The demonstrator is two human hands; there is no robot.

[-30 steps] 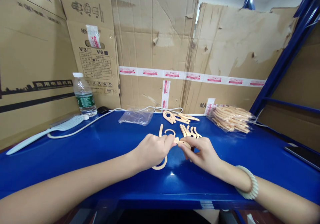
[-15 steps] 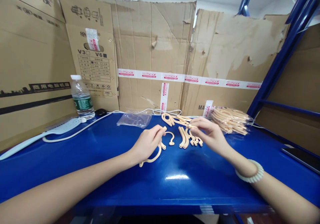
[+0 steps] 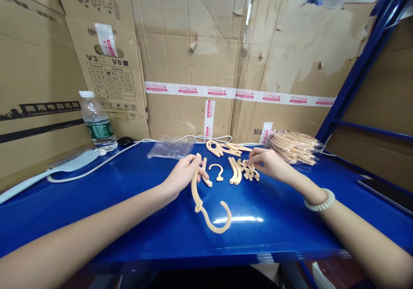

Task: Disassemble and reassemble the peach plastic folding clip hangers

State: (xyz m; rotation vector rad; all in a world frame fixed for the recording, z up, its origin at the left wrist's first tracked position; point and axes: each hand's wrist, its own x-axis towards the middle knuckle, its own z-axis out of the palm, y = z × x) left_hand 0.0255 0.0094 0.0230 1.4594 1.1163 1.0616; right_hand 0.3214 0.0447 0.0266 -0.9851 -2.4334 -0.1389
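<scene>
My left hand (image 3: 185, 175) is closed round one end of a curved beige hanger arm (image 3: 195, 190). A hanger hook (image 3: 217, 226) is joined to the arm's lower end and curls out to the right over the table. Behind my left fingers lies another hanger arm (image 3: 204, 172), and right of it a loose hook (image 3: 217, 170). My right hand (image 3: 266, 162) has its fingertips pinched at a cluster of small beige hanger pieces (image 3: 251, 172); what they grip is hidden. Two curved hanger arms (image 3: 235, 170) lie side by side left of that cluster.
Folded hangers (image 3: 226, 148) lie at the back, with a bagged stack of beige hangers (image 3: 293, 147) to their right. A clear plastic bag (image 3: 170, 148), water bottle (image 3: 98, 123), pale blue brush (image 3: 71, 163) and mouse (image 3: 124, 141) are left; a dark tablet-like device (image 3: 387, 193) lies right. Cardboard walls the back.
The hanger arm and hook in my left hand have swung down and toward the right, showing more fully. My right hand has lowered to the small pieces. The camera view has shifted slightly.
</scene>
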